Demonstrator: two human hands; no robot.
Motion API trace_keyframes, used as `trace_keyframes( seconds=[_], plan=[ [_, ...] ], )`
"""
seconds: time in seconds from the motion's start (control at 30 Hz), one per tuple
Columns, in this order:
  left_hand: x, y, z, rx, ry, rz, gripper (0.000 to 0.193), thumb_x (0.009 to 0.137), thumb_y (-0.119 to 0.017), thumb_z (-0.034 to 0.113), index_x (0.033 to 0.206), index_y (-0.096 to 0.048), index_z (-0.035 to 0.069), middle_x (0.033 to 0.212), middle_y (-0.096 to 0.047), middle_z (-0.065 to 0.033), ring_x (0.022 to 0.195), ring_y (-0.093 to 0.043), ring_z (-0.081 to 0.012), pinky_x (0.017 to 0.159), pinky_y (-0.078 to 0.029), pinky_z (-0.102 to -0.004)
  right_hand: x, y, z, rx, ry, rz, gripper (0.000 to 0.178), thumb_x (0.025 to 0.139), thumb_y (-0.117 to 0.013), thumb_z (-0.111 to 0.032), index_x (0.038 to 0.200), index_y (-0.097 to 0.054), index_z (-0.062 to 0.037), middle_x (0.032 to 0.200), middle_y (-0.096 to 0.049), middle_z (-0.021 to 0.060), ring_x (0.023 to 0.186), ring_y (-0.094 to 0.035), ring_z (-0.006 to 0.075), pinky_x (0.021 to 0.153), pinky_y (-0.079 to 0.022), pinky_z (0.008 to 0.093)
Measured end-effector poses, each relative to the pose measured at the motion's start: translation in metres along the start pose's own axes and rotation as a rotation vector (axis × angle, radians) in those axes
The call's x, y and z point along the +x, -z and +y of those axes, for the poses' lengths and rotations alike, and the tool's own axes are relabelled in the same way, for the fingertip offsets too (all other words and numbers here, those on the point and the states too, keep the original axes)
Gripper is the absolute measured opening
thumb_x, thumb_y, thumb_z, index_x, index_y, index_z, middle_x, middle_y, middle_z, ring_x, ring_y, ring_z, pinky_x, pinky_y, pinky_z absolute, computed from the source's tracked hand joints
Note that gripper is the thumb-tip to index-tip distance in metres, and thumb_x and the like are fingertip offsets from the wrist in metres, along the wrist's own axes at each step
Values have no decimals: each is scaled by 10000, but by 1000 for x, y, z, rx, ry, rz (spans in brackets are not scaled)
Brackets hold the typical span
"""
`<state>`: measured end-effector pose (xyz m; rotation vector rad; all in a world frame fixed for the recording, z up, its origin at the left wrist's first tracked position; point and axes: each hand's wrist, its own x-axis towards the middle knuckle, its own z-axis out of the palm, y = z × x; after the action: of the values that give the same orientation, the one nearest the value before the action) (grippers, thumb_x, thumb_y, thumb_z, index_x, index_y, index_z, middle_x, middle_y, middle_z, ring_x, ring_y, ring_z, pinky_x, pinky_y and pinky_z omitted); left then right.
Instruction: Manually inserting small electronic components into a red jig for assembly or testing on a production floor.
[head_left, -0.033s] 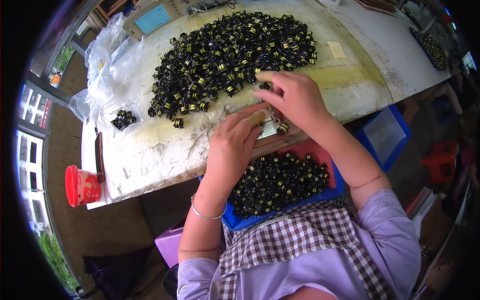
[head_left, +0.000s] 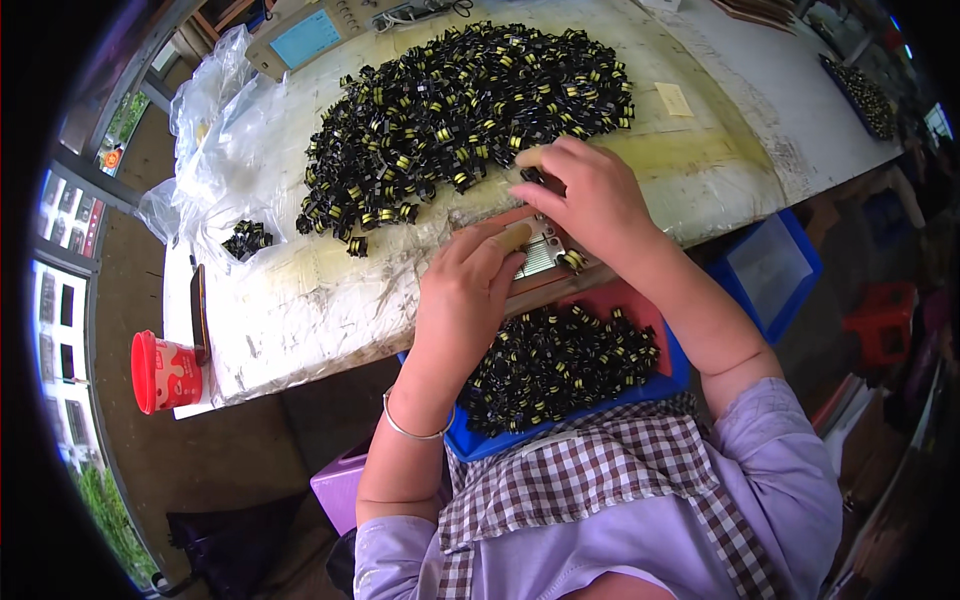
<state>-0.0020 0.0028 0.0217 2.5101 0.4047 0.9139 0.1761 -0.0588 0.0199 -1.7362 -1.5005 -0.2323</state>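
Observation:
My right hand (head_left: 590,195) is at the near right edge of a large heap of small black-and-yellow coil parts (head_left: 450,110). Between its thumb and forefinger sits a dark small coil part (head_left: 533,175). Lower and to the left, my left hand (head_left: 465,285) is closed, its fingertips against a small reddish-brown board fixture (head_left: 545,288) with a pale ridged plate (head_left: 541,257). A pale cover sits on its forefinger; what those fingertips pinch is mostly hidden. One coil part (head_left: 573,261) lies at the plate's right end.
A blue tray (head_left: 462,440) with many more coil parts stands below the table edge, against the checked apron. Clear plastic bags (head_left: 215,140) and a small clump of parts (head_left: 247,239) lie left; a red tub (head_left: 165,372) stands at the corner. An instrument with a screen (head_left: 305,40) is behind.
My right thumb and forefinger have drawn closer around the dark part. The coil part at the plate's end has shifted slightly right and down. My left hand stays nearly in place.

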Motion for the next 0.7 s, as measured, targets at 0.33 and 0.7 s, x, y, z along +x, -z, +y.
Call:
trace_keyframes(
  seconds=[0.33, 0.7],
  plan=[
    [-11, -10, -3, 48, 36, 68, 216, 828, -677, 41, 1043, -660, 50, 941, -641, -127, 855, -625, -317, 750, -511, -395, -27, 8, -3, -53, 101, 61, 212, 802, -713, -61, 1012, -685, -68, 912, -675, 88, 801, -645, 245, 739, -522, 351],
    [8, 25, -46, 521, 259, 159, 222, 840, -655, 91, 1050, -646, 21, 936, -589, -145, 839, -579, -328, 766, -469, -422, -22, 11, -22, 190, 52, -263, 219, 736, -783, -133, 924, -701, -55, 832, -661, 102, 800, -631, 291, 740, -507, 366]
  ],
)
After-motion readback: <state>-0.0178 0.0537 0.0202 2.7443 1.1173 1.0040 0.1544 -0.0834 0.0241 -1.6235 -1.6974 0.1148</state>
